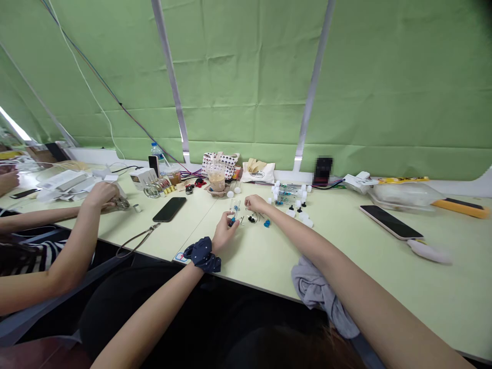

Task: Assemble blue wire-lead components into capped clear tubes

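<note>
My left hand (224,233), with a dark dotted scrunchie (203,254) on its wrist, is closed around a clear tube (236,206) with blue parts inside. Just right of it, my right hand (255,203) is held low over the table with its fingers pinched together. Whatever sits between those fingertips is too small to make out. Below it lie small black parts (252,219), thin metal pieces and a blue piece (267,223). Several clear tubes with white end caps (290,193) are stacked beyond my right hand, near white discs (306,220) and small black plungers (299,209).
A dark phone (169,209) and a strap (138,241) lie to the left. At the back stand a drink cup (216,179) and a tissue pack (258,172). Another phone (391,222) rests on the right. A co-worker's hands (103,195) handle a small metallic object at left.
</note>
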Available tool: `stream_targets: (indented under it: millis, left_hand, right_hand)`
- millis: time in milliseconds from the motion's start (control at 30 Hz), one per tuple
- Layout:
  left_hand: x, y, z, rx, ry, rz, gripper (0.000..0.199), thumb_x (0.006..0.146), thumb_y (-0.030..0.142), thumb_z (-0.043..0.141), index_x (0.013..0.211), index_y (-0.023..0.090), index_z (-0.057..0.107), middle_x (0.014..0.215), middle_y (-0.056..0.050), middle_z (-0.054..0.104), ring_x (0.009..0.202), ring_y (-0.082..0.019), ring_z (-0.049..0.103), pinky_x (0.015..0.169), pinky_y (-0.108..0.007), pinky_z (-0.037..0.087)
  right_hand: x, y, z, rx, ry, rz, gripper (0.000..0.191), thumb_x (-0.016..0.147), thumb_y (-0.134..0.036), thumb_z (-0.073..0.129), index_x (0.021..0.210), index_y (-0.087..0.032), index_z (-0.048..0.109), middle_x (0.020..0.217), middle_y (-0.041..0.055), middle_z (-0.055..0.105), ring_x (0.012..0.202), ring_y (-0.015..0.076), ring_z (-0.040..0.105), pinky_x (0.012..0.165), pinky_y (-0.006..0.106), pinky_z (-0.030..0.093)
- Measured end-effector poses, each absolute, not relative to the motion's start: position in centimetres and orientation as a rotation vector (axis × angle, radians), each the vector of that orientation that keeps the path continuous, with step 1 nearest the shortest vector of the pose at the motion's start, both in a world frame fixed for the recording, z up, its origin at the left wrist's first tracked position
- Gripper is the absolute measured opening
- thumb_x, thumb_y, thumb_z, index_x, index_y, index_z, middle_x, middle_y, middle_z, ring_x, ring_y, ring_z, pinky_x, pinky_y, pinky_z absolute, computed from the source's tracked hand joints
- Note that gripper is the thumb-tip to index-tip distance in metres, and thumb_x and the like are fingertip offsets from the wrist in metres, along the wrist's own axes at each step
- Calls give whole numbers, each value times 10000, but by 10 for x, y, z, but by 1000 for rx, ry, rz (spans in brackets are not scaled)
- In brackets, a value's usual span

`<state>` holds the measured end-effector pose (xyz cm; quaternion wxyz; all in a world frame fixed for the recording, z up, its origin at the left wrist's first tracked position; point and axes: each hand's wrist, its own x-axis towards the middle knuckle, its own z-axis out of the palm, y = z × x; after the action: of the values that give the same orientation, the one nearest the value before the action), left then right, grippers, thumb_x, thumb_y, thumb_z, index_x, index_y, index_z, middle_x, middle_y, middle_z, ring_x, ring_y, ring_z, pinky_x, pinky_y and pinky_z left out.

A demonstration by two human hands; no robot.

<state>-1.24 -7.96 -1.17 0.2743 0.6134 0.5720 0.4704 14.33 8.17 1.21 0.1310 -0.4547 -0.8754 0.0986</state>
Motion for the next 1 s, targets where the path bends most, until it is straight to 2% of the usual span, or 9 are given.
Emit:
stream_targets:
  millis: [133, 333, 400, 500, 600, 667, 767, 1000]
  left_hand:
    - [-12, -79, -13, 1654, 1524, 1265, 404, 792, 415, 558, 1122, 199, 472, 700, 41, 489, 555, -98, 440, 562, -228, 361]
    - [-10, -79, -13, 1638, 1536, 1265, 384, 801, 415, 543, 1109, 198, 468, 703, 40, 486, 563, -100, 437, 563, -229, 358]
    - [-10, -80, -13, 1649, 1527, 1267, 380, 803, 412, 542, 1109, 198, 472, 720, 34, 496, 574, -101, 444, 574, -232, 363]
    - [-11, -80, -13, 1656, 1509, 1274, 381, 797, 420, 552, 1100, 201, 484, 722, 33, 501, 577, -101, 449, 579, -234, 367]
    - [-10, -81, -11, 1661, 1490, 1284, 387, 796, 438, 551, 1093, 197, 489, 695, 39, 491, 560, -97, 435, 565, -237, 362]
    - [-9, -82, -10, 1658, 1465, 1288, 398, 794, 445, 555, 1097, 196, 489, 701, 37, 495, 564, -96, 437, 561, -236, 362]
    - [-8, -85, -9, 1636, 1395, 1288, 413, 786, 462, 573, 1097, 202, 495, 702, 35, 495, 581, -97, 444, 560, -232, 362]
    - [-6, -88, -8, 1657, 1229, 1279, 452, 780, 511, 588, 1106, 209, 505, 733, 14, 496, 637, -114, 460, 580, -237, 368]
  right_hand:
    - [137, 85, 9, -1390, -2527, 253, 102, 714, -215, 733, 777, -148, 689, 981, 125, 641, 946, 208, 579, 779, 248, 422]
    - [136, 82, 7, -1426, -2489, 239, 113, 727, -199, 724, 791, -136, 655, 1039, 166, 634, 1034, 251, 545, 790, 277, 425]
    - [138, 81, 13, -1434, -2460, 244, 107, 777, -211, 674, 850, -142, 640, 995, 157, 655, 968, 238, 575, 751, 283, 433]
    - [144, 77, 32, -1344, -2361, 329, 125, 866, -241, 547, 912, -148, 615, 849, 97, 678, 776, 169, 607, 673, 255, 436]
    - [150, 65, 57, -988, -2163, 625, 137, 826, -260, 562, 820, -133, 613, 673, 39, 643, 609, 121, 576, 592, 226, 425]
    - [153, 52, 75, -772, -2144, 779, 181, 781, -311, 601, 800, -132, 617, 646, 26, 630, 552, 105, 544, 544, 219, 408]
    - [152, 32, 95, -652, -2246, 848, 227, 731, -353, 640, 745, -127, 626, 605, 19, 609, 533, 99, 524, 519, 213, 390]
    - [149, 9, 118, -588, -2551, 823, 262, 730, -375, 655, 763, -115, 647, 656, 38, 628, 587, 110, 552, 537, 218, 392]
